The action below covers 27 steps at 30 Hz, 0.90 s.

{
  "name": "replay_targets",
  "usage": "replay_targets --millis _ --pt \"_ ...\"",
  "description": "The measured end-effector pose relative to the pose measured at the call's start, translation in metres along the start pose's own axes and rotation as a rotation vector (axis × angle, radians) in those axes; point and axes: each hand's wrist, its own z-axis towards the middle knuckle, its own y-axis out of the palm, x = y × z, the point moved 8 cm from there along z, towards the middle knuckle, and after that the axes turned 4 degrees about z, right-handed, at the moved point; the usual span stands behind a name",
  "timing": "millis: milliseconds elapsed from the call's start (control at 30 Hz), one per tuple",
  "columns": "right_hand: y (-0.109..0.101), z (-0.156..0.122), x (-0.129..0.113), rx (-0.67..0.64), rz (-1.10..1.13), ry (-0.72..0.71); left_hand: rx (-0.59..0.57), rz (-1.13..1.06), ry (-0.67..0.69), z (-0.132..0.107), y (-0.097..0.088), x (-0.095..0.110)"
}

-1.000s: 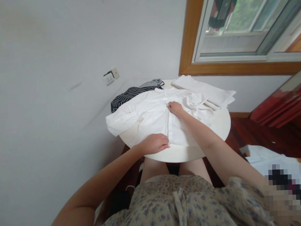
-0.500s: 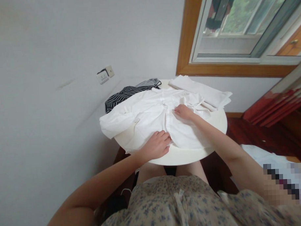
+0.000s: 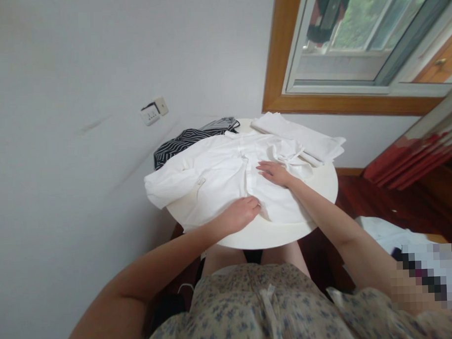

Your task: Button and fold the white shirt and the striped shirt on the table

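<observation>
A white shirt point(image 3: 214, 172) lies spread on a small round white table point(image 3: 319, 186), one sleeve hanging off the left edge. My left hand point(image 3: 242, 213) rests at the shirt's near hem, fingers curled and pinching the fabric by the front placket. My right hand point(image 3: 272, 172) lies flat on the shirt's middle, fingers stretched out and pressing the cloth down.
A black-and-white striped garment point(image 3: 188, 138) lies at the table's far left by the wall. Folded white cloth point(image 3: 302, 137) sits at the far right under the wood-framed window point(image 3: 355, 41). A wall socket point(image 3: 153, 110) is on the left wall. Red fabric point(image 3: 414, 158) lies on the floor right.
My right hand has slid from the upper placket a little right and flattened out. My left hand closed on the hem edge. The view shifted slightly.
</observation>
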Motion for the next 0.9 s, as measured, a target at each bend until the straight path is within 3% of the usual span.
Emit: replay_targets --millis 233,367,500,600,667,767,900 --pt "-0.004 0.01 0.003 -0.012 0.112 0.025 0.16 -0.294 -0.224 0.009 -0.023 -0.05" --pt "-0.046 0.001 -0.014 0.1 0.231 0.08 0.119 -0.455 -0.331 0.023 -0.013 -0.068" --pt "-0.089 -0.036 -0.055 0.193 0.341 0.051 0.076 -0.577 -0.373 0.033 -0.002 -0.086" --pt "-0.082 -0.065 -0.084 0.083 0.355 0.073 0.072 -0.656 -0.376 0.039 0.003 -0.103" --pt "-0.07 -0.079 -0.09 0.021 0.272 0.129 0.049 -0.732 -0.372 0.042 0.009 -0.115" --pt "-0.062 -0.082 -0.078 -0.011 0.183 0.2 -0.042 -0.837 -0.333 0.045 0.02 -0.128" --pt "-0.07 -0.061 -0.036 -0.009 0.185 0.255 -0.164 -0.831 -0.293 0.041 0.027 -0.144"
